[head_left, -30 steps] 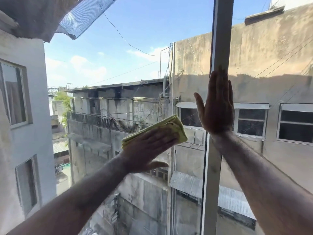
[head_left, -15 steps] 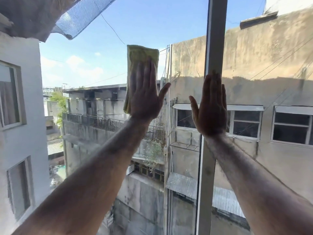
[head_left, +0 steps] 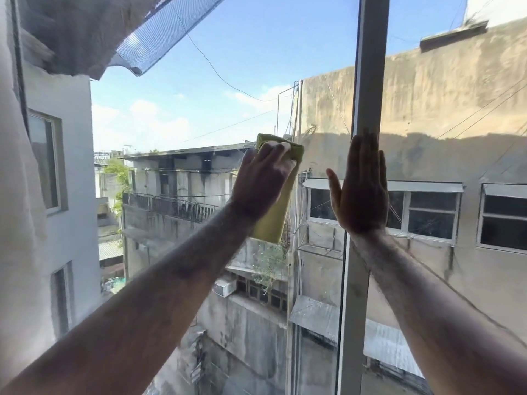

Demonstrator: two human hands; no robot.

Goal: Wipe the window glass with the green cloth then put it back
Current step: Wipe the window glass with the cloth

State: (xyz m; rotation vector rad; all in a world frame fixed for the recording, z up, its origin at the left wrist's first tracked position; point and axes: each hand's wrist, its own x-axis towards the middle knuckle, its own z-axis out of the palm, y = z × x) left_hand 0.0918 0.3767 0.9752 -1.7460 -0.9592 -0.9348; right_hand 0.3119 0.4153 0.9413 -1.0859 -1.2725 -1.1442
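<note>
The window glass (head_left: pixel 199 109) fills the view, with buildings and sky behind it. A folded yellow-green cloth (head_left: pixel 275 218) lies flat against the pane just left of the frame post. My left hand (head_left: pixel 261 181) presses on the cloth with fingers spread, covering its upper half; the cloth's lower end hangs out below my wrist. My right hand (head_left: pixel 360 189) rests flat and open against the glass and the grey vertical frame post (head_left: pixel 368 81), holding nothing.
The frame post splits the window into a left pane and a right pane (head_left: pixel 456 109). A pale curtain (head_left: pixel 20 223) hangs along the left edge. Outside, a mesh awning (head_left: pixel 159 32) juts in at the top left.
My left hand slid the cloth from low centre up high on the pane, then down and right toward the frame post. The right hand has stayed flat on the post.
</note>
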